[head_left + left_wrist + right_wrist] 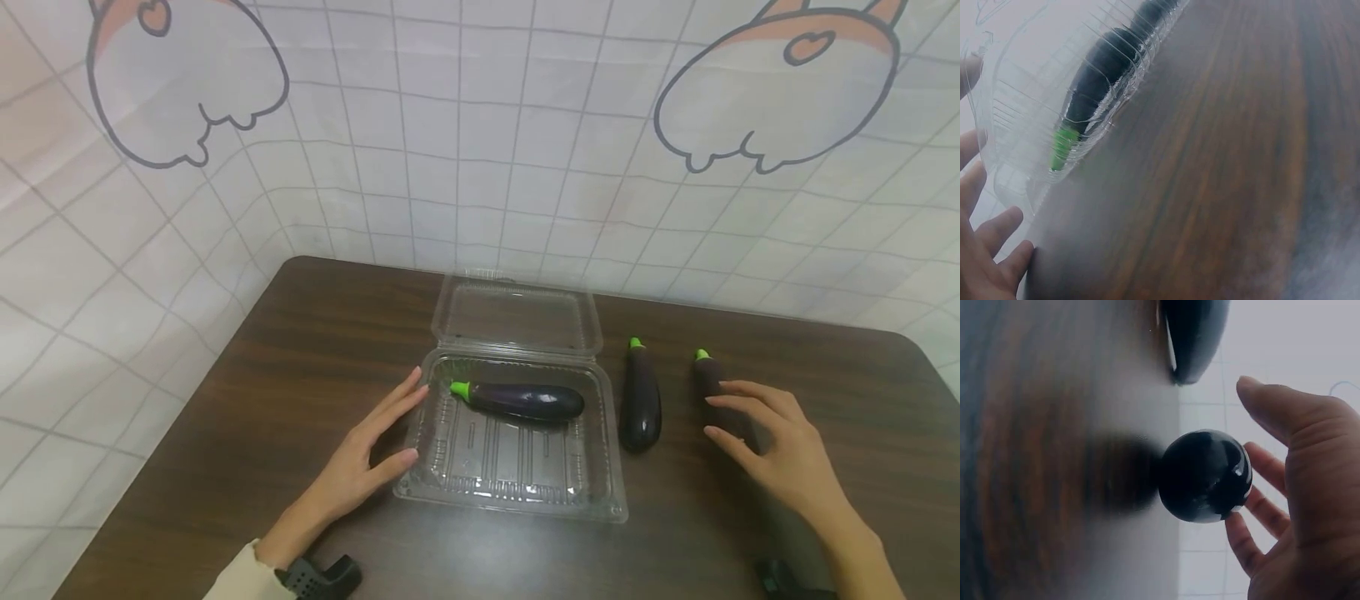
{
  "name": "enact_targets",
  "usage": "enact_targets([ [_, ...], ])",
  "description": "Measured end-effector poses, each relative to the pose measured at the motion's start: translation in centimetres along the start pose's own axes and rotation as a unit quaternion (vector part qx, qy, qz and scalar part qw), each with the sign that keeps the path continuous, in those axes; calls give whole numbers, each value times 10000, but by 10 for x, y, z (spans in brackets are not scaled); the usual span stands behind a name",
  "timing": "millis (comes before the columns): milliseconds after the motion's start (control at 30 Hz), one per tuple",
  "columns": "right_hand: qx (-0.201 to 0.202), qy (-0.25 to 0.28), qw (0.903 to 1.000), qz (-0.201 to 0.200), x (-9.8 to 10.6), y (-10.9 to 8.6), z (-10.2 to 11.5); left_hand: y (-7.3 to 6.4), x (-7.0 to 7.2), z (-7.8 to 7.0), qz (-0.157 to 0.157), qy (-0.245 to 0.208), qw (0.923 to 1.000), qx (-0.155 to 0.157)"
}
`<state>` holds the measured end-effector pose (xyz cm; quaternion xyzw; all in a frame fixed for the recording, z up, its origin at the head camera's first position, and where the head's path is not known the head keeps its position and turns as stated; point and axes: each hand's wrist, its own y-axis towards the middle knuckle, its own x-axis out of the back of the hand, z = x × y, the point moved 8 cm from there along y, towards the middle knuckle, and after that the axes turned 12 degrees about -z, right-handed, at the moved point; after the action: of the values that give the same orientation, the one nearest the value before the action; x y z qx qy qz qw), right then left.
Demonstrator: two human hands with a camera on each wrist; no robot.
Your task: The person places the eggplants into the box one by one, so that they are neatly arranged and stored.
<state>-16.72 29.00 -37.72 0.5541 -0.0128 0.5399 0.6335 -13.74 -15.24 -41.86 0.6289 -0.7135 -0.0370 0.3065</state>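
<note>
A clear plastic clamshell box (611, 467) lies with its lid folded back, and one dark purple eggplant (528, 402) with a green stem rests crosswise inside. My left hand (360, 462) is at the box's left rim, fingers spread and nearly straight. Two more eggplants lie lengthwise to the right of the box, the nearer one (641, 400) close beside it. Over the farther eggplant (707, 375) hovers my right hand (783, 442), partly hiding it. In the right wrist view that eggplant's round end (1204, 478) sits between spread thumb and fingers, the thumb apart from it.
The transparent lid (517, 315) reaches toward the table's back edge. Behind the dark wooden table (300, 350) hangs a white grid-patterned curtain (480, 150) with cartoon animal prints. A dark band (322, 579) is on the left wrist.
</note>
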Motion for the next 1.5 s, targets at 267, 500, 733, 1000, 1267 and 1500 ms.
enact_targets([
  [267,-188,89,9998,54,-1,-6,-10,0,0,0,8,25,10000,-41],
  [500,-293,152,9994,-41,-1,-10,-18,0,0,1,17,-41,10000,-28],
  [733,-357,101,9993,-45,0,-11,-20,0,0,-1,12,-80,9999,-59],
  [1000,-482,57,9988,14,0,-13,-24,0,0,-1,19,-76,10000,-30],
  [1267,-506,102,9987,-9,0,-13,-24,0,0,0,26,-50,10000,-1],
  [1500,-626,-36,9980,-32,0,-16,-28,0,0,1,37,-96,9999,17],
])
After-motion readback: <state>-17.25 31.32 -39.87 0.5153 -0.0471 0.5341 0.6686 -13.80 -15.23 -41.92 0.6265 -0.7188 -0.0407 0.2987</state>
